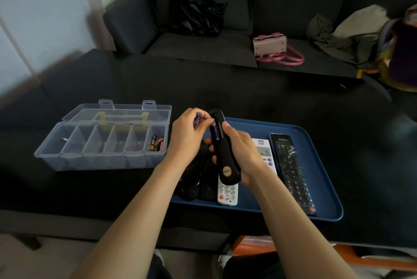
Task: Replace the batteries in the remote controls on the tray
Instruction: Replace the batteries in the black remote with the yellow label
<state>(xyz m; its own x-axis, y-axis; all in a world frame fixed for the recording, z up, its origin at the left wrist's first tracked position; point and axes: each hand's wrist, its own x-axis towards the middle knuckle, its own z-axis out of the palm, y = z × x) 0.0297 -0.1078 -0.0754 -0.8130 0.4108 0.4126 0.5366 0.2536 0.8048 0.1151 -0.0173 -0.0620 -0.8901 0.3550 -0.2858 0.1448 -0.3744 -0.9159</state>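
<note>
Right hand (239,154) grips an open black remote (222,150) above the tray (325,188) while left-hand (187,134) fingers pinch a purple battery (198,119), best seated squarely beside its twin.

My left hand (187,134) hides most of its purple battery (198,118); my forearm covers the black remotes (194,179), count unclear

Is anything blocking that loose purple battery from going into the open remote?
Nothing visible does. The left hand pinches the battery right beside the black remote, held by the right hand; another battery already fills one slot.
</note>
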